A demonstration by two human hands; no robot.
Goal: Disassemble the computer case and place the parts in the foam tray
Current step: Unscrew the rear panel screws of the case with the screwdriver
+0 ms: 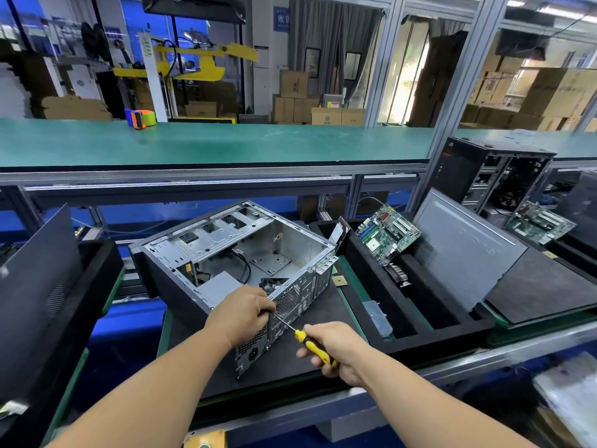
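Yellow-handled screwdriver [315, 345] in right hand [336, 347], at computer case [232, 253].

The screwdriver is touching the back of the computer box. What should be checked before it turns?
1. Right hand grips the screwdriver by its yellow handle: ok.
2. Left hand rests on the computer case at its rear edge, steadying it: ok.
3. Tip seated in a screw: cannot tell, the left hand's fingers hide it.
4. Case lies flat on the black mat: ok.
5. Foam tray has a free slot: ok.
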